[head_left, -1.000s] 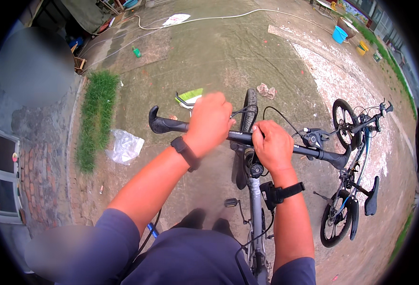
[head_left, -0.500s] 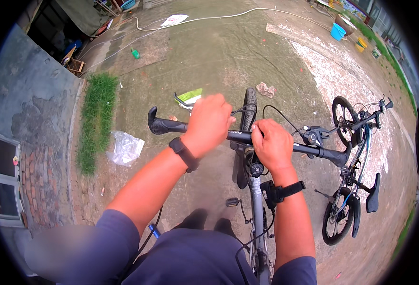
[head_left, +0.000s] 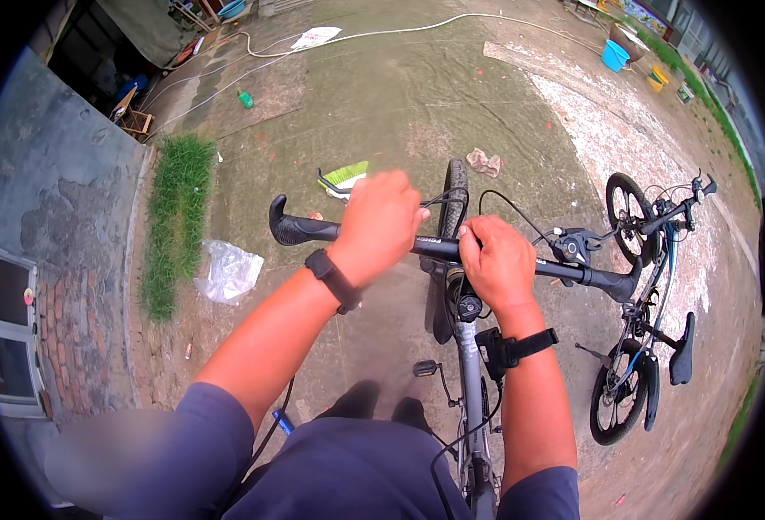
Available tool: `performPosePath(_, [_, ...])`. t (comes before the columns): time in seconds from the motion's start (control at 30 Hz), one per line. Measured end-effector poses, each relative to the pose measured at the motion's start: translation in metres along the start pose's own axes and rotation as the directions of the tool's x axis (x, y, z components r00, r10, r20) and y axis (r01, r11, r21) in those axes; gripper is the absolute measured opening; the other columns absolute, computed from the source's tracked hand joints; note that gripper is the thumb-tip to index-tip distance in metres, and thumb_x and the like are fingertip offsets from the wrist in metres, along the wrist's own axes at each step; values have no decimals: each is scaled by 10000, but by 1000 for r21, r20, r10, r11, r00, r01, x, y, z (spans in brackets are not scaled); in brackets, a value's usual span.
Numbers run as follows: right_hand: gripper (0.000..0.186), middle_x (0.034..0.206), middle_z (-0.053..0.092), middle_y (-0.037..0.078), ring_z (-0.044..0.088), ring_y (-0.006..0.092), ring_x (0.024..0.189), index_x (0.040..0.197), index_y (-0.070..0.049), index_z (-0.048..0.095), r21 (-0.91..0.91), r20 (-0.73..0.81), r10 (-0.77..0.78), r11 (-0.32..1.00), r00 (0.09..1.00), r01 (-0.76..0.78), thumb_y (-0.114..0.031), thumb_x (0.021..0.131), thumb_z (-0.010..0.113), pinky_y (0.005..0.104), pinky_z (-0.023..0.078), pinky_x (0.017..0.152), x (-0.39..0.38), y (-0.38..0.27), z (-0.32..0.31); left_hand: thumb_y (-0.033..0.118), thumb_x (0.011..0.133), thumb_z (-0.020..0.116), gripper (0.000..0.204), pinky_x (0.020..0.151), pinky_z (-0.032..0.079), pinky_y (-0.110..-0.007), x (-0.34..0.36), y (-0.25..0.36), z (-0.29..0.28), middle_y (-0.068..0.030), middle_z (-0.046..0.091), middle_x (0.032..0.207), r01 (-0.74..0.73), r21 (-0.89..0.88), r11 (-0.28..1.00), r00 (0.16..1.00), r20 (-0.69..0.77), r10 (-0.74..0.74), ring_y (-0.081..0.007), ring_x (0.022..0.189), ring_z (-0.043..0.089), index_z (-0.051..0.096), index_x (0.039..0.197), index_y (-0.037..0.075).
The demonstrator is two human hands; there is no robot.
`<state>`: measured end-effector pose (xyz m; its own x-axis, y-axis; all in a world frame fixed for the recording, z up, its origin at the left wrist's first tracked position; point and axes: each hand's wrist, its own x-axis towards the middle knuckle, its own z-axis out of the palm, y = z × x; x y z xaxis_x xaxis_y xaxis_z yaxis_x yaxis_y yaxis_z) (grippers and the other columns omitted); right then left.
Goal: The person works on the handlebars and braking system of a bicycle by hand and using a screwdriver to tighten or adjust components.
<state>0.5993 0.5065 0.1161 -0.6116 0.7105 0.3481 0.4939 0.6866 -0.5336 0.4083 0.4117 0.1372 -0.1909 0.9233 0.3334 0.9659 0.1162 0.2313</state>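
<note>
Head view: at left, a crumpled clear plastic bag [head_left: 231,271] lay on the ground [head_left: 400,87]. Next came the left rubber grip [head_left: 302,230] of a black handlebar [head_left: 439,249], then the curled left hand [head_left: 378,212]; the bar passed beneath it, its fingers hidden, so its hold could not be told. The right hand [head_left: 499,262] was wrapped over the bar. Farther right were the shifter [head_left: 577,246], the right rubber grip [head_left: 616,284] and a second bicycle [head_left: 634,319].
</note>
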Motion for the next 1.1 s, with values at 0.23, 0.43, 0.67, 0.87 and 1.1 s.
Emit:
performPosePath(0.23, [157,911,718,83,704,347,880,915,-122,728,4,-9,-3,1000,1000,3,-266,953,677,489,550,742,0,0,0,242,859,804,219,908,444,-507,3,0,-5,-131,641,1008,36,-69,997,999,2,-36,-372,1044,624,693,881,54])
performPosePath(0.43, [155,914,719,82,705,346,882,913,-123,727,11,-8,-11,1000,1000,11,-265,951,679,488,549,741,0,0,0,241,838,816,225,908,445,-499,1,0,-3,-136,643,1025,-4,-18,1000,1000,18,5,-371,1055,620,694,877,57])
performPosePath(0.67, [154,910,716,84,704,347,884,919,-121,725,10,-10,-8,1000,1000,9,-265,951,683,489,550,743,-1,1,2,236,839,808,219,911,442,-496,4,1,-10,-134,643,1012,42,-75,996,999,16,-41,-371,1049,622,692,869,52])
performPosePath(0.87, [157,914,717,84,706,345,885,924,-120,726,10,-3,-9,1000,1000,9,-269,952,685,487,553,747,0,-1,0,246,832,818,240,911,441,-495,1,-1,-5,-133,645,1011,14,-48,999,1000,11,-14,-370,1046,623,689,857,45])
performPosePath(1.1, [153,913,717,84,707,343,887,928,-123,729,-3,-7,0,1000,1000,0,-268,950,686,486,556,747,-1,0,1,243,862,804,224,918,438,-499,3,2,-8,-130,647,1021,32,-36,999,999,24,-31,-366,1052,623,696,880,47])
